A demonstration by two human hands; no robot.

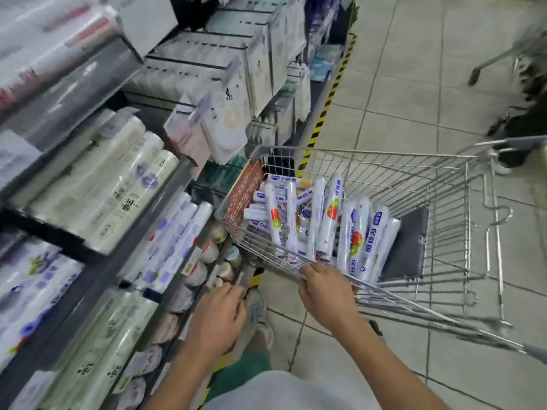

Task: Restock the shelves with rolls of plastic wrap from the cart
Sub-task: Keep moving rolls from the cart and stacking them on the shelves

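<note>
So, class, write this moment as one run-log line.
left hand: empty, by shelves | right hand: grips cart rim | rolls: in cart

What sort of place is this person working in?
Most likely a supermarket aisle: shelves stacked with packaged goods line one side, a wire cart holds many rolls of plastic wrap, and yellow-black tape runs along the tiled floor at the shelf base.

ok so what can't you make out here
All head view.
- Left hand: motion blur hides its grip.
- Right hand: fingertips hidden by the hand itself, at the cart rim.
- Shelf labels: blurred.
- Rolls: lower layers buried under top ones.
- Cart handle: cut off at right edge.
</note>
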